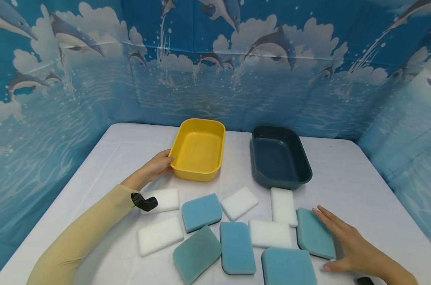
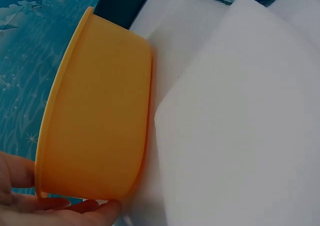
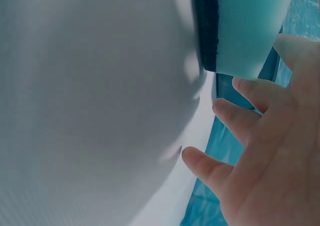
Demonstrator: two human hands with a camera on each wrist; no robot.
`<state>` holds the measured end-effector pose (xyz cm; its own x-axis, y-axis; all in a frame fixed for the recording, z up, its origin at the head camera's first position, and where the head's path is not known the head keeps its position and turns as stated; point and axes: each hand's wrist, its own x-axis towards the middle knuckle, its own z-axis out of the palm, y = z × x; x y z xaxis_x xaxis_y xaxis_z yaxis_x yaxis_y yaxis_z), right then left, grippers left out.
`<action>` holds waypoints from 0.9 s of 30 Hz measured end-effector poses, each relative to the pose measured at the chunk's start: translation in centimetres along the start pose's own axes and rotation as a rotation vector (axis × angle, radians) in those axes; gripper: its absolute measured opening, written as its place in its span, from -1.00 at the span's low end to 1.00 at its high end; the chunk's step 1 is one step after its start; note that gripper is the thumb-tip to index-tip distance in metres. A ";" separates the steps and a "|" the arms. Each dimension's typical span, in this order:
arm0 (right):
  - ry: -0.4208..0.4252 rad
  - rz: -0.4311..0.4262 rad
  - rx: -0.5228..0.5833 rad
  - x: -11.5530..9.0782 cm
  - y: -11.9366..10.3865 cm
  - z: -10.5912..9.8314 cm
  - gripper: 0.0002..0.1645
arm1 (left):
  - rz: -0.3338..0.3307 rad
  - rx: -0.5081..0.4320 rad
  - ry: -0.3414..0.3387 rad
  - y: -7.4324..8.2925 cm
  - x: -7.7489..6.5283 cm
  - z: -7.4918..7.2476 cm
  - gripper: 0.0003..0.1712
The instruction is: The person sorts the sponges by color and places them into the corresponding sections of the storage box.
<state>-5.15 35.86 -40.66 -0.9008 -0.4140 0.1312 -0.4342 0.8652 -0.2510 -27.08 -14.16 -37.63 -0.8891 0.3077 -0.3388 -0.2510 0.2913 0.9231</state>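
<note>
My left hand [image 1: 158,164] grips the near left edge of a yellow plastic tub [image 1: 197,150], thumb at the rim and fingers along the outer wall. In the left wrist view the tub's side wall [image 2: 100,111] fills the left half, with the fingers [image 2: 102,211] at its lower end. My right hand [image 1: 358,249], fingers spread, is at the right edge of a teal sponge [image 1: 316,232] with a dark underside. The right wrist view shows that sponge [image 3: 250,28] by the fingertips, with nothing gripped.
A dark blue tub [image 1: 279,156] stands right of the yellow one. Several white sponges [image 1: 160,235] and blue sponges [image 1: 237,247] lie scattered in front of both tubs on the white tablecloth [image 1: 130,138]. A dolphin-print curtain [image 1: 201,95] hangs around the table.
</note>
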 end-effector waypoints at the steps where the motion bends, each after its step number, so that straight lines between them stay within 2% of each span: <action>1: -0.003 0.003 -0.008 0.1 0.0 0.0 0.51 | -0.006 -0.012 0.002 0.0 0.0 0.0 -0.44; 10: -0.048 0.091 0.051 0.2 -0.2 0.2 0.43 | -0.032 -0.087 0.035 0.3 0.0 0.4 -0.45; 18: -0.011 0.091 0.081 0.6 -0.9 0.3 0.36 | -0.045 -0.120 0.041 0.3 -0.4 0.6 -0.45; 27: -0.018 0.104 -0.017 0.3 -1.1 -0.2 0.30 | -0.026 -0.140 0.022 0.0 -0.7 0.6 -0.45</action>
<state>-4.98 34.84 -40.14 -0.9411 -0.3266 0.0878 -0.3382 0.9082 -0.2464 -26.27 -13.80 -37.48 -0.8894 0.2813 -0.3602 -0.3234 0.1696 0.9309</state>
